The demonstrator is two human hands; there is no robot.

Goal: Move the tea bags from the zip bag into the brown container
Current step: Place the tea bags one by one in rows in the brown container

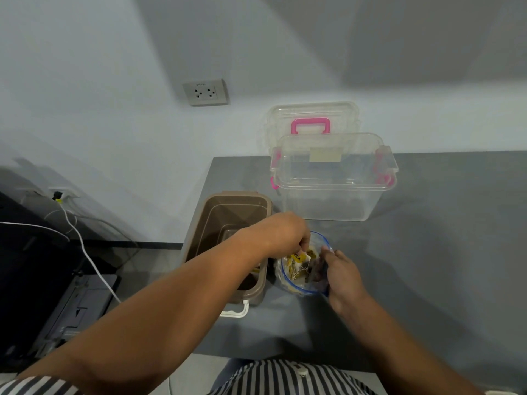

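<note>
Where the zip bag (296, 289) sits: on the grey table (427, 252), just right of the brown container (228, 212) and close in front of the person.
Which way the zip bag points: mouth up and open, the blue zip rim pulled into a rough oval whose long axis runs from near to far.
How the zip bag looks: clear, crinkled plastic with a blue line round the lip.
The tea bags (296, 259): a loose heap inside the zip bag, made up of pale sachets, white strings and yellow tags with dark print, lying every which way.
The left hand (285, 235): reaches across above the brown container to the bag's mouth, knuckles up, fingers bunched downward and pinching at the top of the tea bags.
The right hand (342, 275): at the bag's right side, fingers curled onto the rim and gripping it. It is blurred, so I cannot tell the single fingers apart.
The brown container: open, rectangular with rounded corners, its long axis running away from the person toward the wall, with a white latch (236, 312) at the near end. The left forearm crosses its near half.
The clear storage box (336, 195): on the table behind the zip bag, open, with pink latches.
The box lid (310, 118): stands behind the box against the wall, pink handle facing out.
The wall socket (206, 92): higher on the wall, off to the left.
</note>
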